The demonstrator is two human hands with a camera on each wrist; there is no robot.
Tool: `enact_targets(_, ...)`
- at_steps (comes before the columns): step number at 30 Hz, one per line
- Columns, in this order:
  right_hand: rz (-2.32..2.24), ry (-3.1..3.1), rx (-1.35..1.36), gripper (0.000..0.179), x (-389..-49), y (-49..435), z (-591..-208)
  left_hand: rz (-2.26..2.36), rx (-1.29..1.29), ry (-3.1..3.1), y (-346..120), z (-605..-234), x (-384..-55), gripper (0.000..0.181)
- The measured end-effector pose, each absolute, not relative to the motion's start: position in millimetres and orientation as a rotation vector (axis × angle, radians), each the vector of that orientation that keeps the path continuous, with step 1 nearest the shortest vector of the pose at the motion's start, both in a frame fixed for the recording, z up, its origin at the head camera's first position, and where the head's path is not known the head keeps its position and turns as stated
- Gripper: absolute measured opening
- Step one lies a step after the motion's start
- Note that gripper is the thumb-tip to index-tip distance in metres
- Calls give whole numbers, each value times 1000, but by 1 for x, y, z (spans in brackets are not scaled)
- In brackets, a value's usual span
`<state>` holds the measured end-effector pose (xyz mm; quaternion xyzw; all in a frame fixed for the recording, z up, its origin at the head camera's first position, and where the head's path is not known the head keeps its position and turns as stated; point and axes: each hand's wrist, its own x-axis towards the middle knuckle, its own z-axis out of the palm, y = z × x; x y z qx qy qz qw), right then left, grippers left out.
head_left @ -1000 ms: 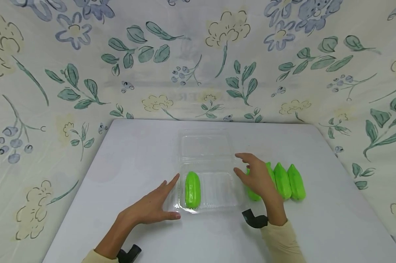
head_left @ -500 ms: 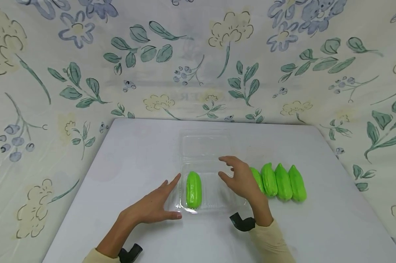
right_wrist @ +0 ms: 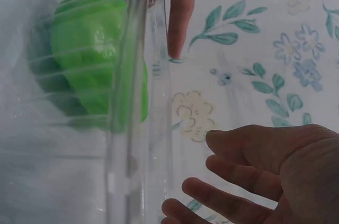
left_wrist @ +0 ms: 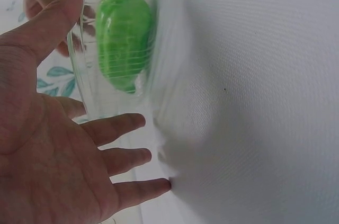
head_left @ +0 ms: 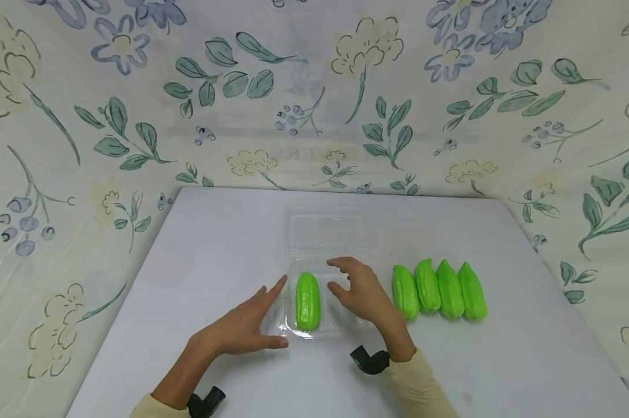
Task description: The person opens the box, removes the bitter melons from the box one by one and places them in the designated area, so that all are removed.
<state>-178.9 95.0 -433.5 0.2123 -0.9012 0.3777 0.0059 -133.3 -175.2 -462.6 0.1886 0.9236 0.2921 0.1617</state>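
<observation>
An open clear plastic clamshell container [head_left: 338, 322] lies in the middle of the white table, its lid [head_left: 325, 231] folded back away from me. Inside its left side lies one bright green, ribbed, vegetable-shaped piece [head_left: 307, 302], lengthwise and glossy. My left hand [head_left: 236, 328] is spread beside the container's left wall, thumb near the front corner; in the left wrist view its thumb [left_wrist: 61, 17] overlaps the clear rim. Over the right half of the container hovers my right hand [head_left: 364, 293], fingers loosely bent and apart, holding nothing. The right wrist view shows the green piece [right_wrist: 87, 49] through the clear wall.
Several matching green pieces [head_left: 449, 289] stand in a row to the right of the container, pointed ends away from me. Floral cloth [head_left: 314, 104] hangs behind and around the white table [head_left: 215, 244].
My right hand has moved left from above the row of green pieces to over the container, uncovering the row's leftmost piece. My left hand stays in place, and the green piece in the container lies still.
</observation>
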Motion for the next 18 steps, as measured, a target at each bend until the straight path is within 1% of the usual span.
enact_targets(7, 1173, -2854, 714, 39, -174, 80, -445, 847, 557, 2634, -176, -461, -133, 114)
enact_targets(18, 1218, -2907, 729, 50, -167, 62, -455, 825, 583, 2633, -177, -461, -135, 114)
